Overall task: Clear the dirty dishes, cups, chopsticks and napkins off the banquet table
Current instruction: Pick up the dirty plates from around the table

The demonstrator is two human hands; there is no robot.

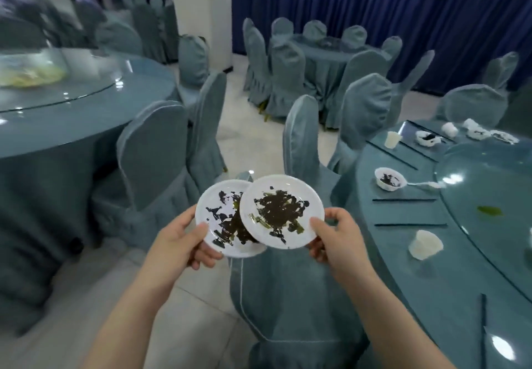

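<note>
each hand [184,239] [331,239] pinches a dirty plate [218,219] [280,210] (rims overlapping, faces up).

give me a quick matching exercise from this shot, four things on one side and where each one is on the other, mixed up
Things:
1. right plate
2. left plate
3. bowl with spoon
4. crumpled napkin

Places:
A. on the table, past the two pairs of chopsticks
B. gripped by the left hand
C. on the table, nearer than both chopstick pairs
D. gripped by the right hand, overlapping the other plate

Pairs: 1-D, 2-B, 3-A, 4-C
</note>
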